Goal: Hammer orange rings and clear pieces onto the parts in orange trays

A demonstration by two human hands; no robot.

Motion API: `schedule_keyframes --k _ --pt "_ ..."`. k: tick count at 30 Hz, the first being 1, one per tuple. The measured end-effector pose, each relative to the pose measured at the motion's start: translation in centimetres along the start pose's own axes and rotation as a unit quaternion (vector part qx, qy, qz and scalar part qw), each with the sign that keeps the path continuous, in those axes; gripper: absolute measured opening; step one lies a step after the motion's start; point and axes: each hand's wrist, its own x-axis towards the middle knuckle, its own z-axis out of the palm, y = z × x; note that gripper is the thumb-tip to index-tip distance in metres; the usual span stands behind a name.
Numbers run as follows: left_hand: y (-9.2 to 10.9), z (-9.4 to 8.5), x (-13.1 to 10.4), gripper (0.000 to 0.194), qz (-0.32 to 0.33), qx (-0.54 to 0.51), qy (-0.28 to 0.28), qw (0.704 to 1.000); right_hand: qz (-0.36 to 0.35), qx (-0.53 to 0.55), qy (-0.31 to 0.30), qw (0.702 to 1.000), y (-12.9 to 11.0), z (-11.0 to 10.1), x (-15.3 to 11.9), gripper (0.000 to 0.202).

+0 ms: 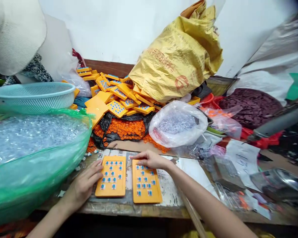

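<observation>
Two orange boards lie side by side on the bench, a left board and a right board. Each has a raised rim and rows of small blue-centred pieces set in it. My left hand rests against the left board's left edge, fingers stretched out over the rim. At the top edge of the right board is my right hand; its thumb lies over the board and its fingers reach along the far rim. A tiny pale piece shows by the right fingertips, too small to name.
A green bag of clear plastic pieces stands at left below a blue basket. Behind are piled orange boards, orange rings, a white bag of clear pieces and a yellow sack. A metal lamp arm reaches in from the right.
</observation>
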Motion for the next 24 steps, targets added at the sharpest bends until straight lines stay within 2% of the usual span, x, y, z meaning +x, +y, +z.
schedule_keyframes --k 3,6,8,9,11,13,16,20,22,24 --pt "1.9 0.6 1.0 0.034 -0.041 0.026 0.038 0.998 0.002 -0.063 0.106 0.992 -0.8 1.1 -0.8 0.03" --pt "3.6 2.7 4.2 0.031 -0.068 0.013 0.047 0.996 0.027 -0.107 0.207 0.972 -0.9 1.5 -4.0 0.027" --pt "3.5 4.7 7.3 0.029 -0.141 0.012 0.017 0.99 0.063 -0.125 0.274 0.951 0.0 1.8 -7.2 0.03" --pt "3.0 5.7 8.9 0.03 -0.203 0.013 -0.025 0.979 0.09 -0.134 0.308 0.938 0.7 2.1 -8.9 0.032" --pt "1.2 7.8 11.9 0.03 -0.249 0.018 -0.045 0.967 0.161 -0.154 0.371 0.902 2.3 3.0 -12.2 0.037" --pt "-0.9 9.5 14.1 0.029 -0.284 0.019 -0.067 0.956 0.228 -0.155 0.384 0.881 3.9 4.4 -14.9 0.042" --pt "-3.4 11.0 15.8 0.023 -0.312 0.004 -0.107 0.944 0.293 -0.136 0.36 0.875 5.2 6.8 -16.7 0.051" --pt "-5.0 10.6 16.2 0.024 -0.342 -0.028 -0.136 0.929 0.344 -0.129 0.333 0.868 5.4 8.1 -16.3 0.052" --pt "-5.0 10.1 16.2 0.025 -0.357 -0.051 -0.143 0.922 0.34 -0.114 0.329 0.873 5.0 7.9 -15.8 0.046" --pt "-4.5 9.6 15.9 0.025 -0.36 -0.084 -0.152 0.917 0.314 -0.092 0.354 0.876 4.4 7.7 -15.5 0.04"
